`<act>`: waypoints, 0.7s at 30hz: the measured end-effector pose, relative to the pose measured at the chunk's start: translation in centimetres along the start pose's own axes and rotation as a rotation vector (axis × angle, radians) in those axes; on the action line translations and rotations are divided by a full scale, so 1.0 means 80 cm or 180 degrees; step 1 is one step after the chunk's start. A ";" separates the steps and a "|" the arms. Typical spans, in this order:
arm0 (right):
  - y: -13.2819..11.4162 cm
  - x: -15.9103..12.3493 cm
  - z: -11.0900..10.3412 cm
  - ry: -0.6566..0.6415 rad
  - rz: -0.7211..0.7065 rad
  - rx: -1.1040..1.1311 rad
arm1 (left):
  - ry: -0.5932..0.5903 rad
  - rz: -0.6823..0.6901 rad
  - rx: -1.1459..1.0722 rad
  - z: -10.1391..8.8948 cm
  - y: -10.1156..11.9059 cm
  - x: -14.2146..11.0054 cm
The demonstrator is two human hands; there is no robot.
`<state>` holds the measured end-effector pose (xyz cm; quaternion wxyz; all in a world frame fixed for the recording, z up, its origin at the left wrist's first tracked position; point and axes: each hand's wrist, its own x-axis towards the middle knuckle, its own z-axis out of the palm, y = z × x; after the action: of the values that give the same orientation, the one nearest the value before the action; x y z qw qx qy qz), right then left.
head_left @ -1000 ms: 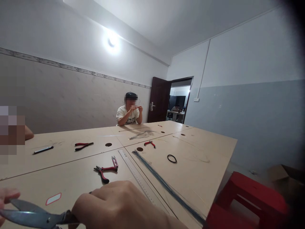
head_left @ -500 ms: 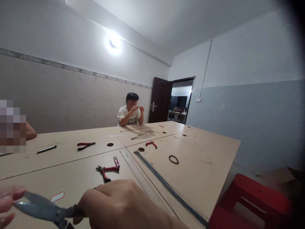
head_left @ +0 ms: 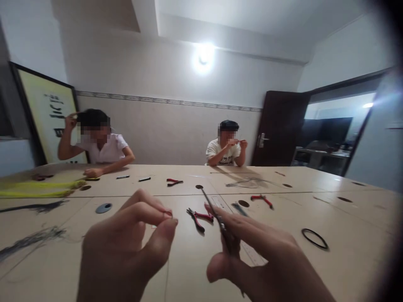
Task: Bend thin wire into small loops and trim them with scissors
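My left hand (head_left: 129, 239) is raised over the table, thumb and forefinger pinched together. What they pinch is tiny; it looks like the end of a thin strand (head_left: 166, 272) that hangs below the fingers. To its right, my right hand (head_left: 252, 247) grips metal scissors (head_left: 222, 226), seen nearly edge-on with the tip pointing up and away. The scissors are apart from my left fingertips. On the table behind the hands lie red-handled pliers (head_left: 197, 220) and a ruler (head_left: 252, 253), partly hidden by my right hand.
Two people sit across the table (head_left: 346, 268). More red-handled pliers (head_left: 262, 201), other pliers (head_left: 174, 182) and a black ring (head_left: 315, 239) lie around. Grey wire bundles (head_left: 31, 241) and yellow strands (head_left: 37, 188) are at left; a grey disc (head_left: 103, 208) lies nearby.
The view has swung left, bringing the second person and the wire bundles into sight. The left fingers, earlier by the scissor tips, are now apart from them; the scissors have turned edge-on.
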<state>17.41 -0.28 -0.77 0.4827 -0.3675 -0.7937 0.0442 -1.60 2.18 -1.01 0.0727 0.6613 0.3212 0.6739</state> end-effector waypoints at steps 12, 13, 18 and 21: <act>-0.004 0.002 0.000 -0.0226 -0.0031 0.0064 | -0.0094 0.0528 -0.0095 0.003 -0.015 0.007; -0.006 0.002 -0.001 -0.0231 0.0012 0.0195 | -0.0110 0.0608 -0.0125 0.002 -0.019 0.008; -0.006 -0.002 -0.005 -0.0275 -0.0189 0.0090 | -0.0255 0.0928 0.0000 -0.001 -0.037 0.013; 0.005 -0.002 0.002 -0.0158 -0.0421 0.0034 | -0.0275 0.0963 0.0111 -0.004 -0.044 0.015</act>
<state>17.51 -0.03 -1.13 0.4668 -0.3105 -0.8277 0.0256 -3.20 5.45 -1.85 -0.0273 0.7317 0.2262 0.6424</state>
